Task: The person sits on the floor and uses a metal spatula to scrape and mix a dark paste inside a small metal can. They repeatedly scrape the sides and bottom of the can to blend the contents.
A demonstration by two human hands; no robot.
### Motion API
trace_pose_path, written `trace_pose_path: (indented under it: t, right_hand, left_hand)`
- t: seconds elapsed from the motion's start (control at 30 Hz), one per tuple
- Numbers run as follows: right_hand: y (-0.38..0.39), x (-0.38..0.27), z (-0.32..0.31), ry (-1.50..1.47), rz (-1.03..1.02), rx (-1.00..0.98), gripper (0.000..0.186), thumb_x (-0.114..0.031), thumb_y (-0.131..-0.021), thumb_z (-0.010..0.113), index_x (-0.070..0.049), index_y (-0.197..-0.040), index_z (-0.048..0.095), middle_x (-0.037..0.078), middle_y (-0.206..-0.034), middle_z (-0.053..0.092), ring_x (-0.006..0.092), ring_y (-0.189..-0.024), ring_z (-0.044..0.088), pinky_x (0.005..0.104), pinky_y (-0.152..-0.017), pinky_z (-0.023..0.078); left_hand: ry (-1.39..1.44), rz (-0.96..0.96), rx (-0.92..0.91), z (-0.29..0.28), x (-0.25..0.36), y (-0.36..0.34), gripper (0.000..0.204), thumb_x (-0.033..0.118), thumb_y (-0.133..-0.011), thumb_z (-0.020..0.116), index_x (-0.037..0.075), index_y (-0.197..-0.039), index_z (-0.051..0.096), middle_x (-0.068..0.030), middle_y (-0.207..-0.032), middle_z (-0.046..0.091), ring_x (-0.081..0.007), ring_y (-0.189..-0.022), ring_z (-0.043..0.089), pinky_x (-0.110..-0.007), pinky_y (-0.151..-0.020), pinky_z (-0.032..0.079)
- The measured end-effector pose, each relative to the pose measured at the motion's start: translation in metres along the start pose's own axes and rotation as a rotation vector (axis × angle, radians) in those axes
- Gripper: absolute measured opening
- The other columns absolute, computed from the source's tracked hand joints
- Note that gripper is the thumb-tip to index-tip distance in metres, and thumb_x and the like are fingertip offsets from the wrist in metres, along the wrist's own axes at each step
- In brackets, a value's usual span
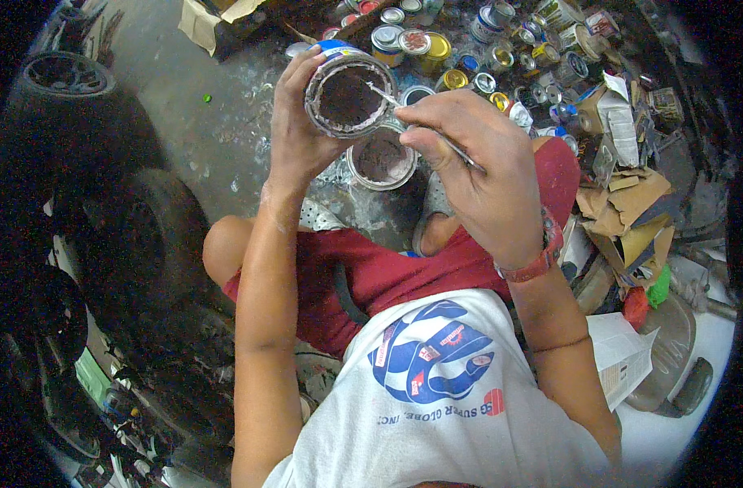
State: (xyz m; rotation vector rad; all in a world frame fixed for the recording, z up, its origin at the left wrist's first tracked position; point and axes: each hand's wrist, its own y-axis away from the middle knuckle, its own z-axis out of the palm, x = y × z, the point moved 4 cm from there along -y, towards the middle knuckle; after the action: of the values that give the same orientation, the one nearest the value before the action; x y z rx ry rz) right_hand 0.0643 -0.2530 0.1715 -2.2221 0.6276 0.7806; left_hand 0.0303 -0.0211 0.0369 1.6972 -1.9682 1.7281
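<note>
My left hand (296,114) grips an open paint can (339,131) by its side, tilted so that its mouth faces me. Dark brownish residue coats the inside, and pale crust rings the rim. A thin metal tool (385,97) is pinched between the thumb and fingers of my right hand (487,159). Its pale-coated tip is at the can's mouth, near the right inner wall; whether it touches the wall I cannot tell. Just below the held can stands a second open can (379,186), holding greyish-brown stuff.
Many paint cans and lids (436,49) crowd the floor at the far right. Torn cardboard (627,203) and papers lie to my right, beside a grey sandal-like object (664,358). Dark tyres (70,122) stand on the left. A small green cap (207,98) lies on the stained floor.
</note>
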Motion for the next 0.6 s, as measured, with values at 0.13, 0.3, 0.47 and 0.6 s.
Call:
trace_pose_path:
  t: [0.13, 0.3, 0.47, 0.6]
  right_hand:
    - [0.003, 0.008, 0.01, -0.029, 0.048, 0.03, 0.023, -0.02, -0.104, 0.077, 0.0, -0.115, 0.08, 0.017, -0.105, 0.077, 0.0323, -0.097, 0.075, 0.0397, -0.086, 0.058]
    - [0.019, 0.027, 0.026, -0.25, 0.285, 0.171, 0.031, -0.029, -0.109, 0.073, 0.001, -0.114, 0.079, 0.02, -0.104, 0.079, 0.0317, -0.092, 0.08, 0.0407, -0.082, 0.06]
    - [0.028, 0.038, 0.038, -0.599, 0.555, 0.255, 0.044, -0.037, -0.116, 0.064, 0.005, -0.116, 0.078, 0.016, -0.109, 0.081, 0.0232, -0.089, 0.083, 0.0339, -0.078, 0.064]
    - [0.031, 0.049, 0.044, -0.815, 0.64, 0.37, 0.048, -0.039, -0.117, 0.061, 0.006, -0.121, 0.075, 0.015, -0.115, 0.079, 0.0259, -0.091, 0.083, 0.0321, -0.078, 0.068]
  left_hand:
    - [-0.05, 0.04, -0.026, -0.001, 0.002, 0.0, 0.116, 0.027, -0.065, 0.109, 0.014, -0.16, 0.043, -0.0206, -0.163, 0.054, -0.0399, -0.152, 0.053, -0.052, -0.126, 0.047]
    - [-0.178, 0.032, -0.019, -0.005, 0.011, 0.0, 0.115, 0.026, -0.066, 0.109, 0.012, -0.16, 0.044, -0.0202, -0.162, 0.054, -0.0399, -0.152, 0.052, -0.052, -0.127, 0.045]
    - [-0.222, 0.051, 0.008, -0.006, 0.007, 0.003, 0.118, 0.029, -0.065, 0.11, 0.012, -0.16, 0.043, -0.0181, -0.164, 0.052, -0.0398, -0.153, 0.051, -0.052, -0.128, 0.044]
    - [-0.254, 0.02, 0.022, -0.008, 0.007, 0.003, 0.121, 0.032, -0.064, 0.11, 0.015, -0.162, 0.04, -0.0181, -0.165, 0.05, -0.0399, -0.154, 0.05, -0.053, -0.128, 0.044]
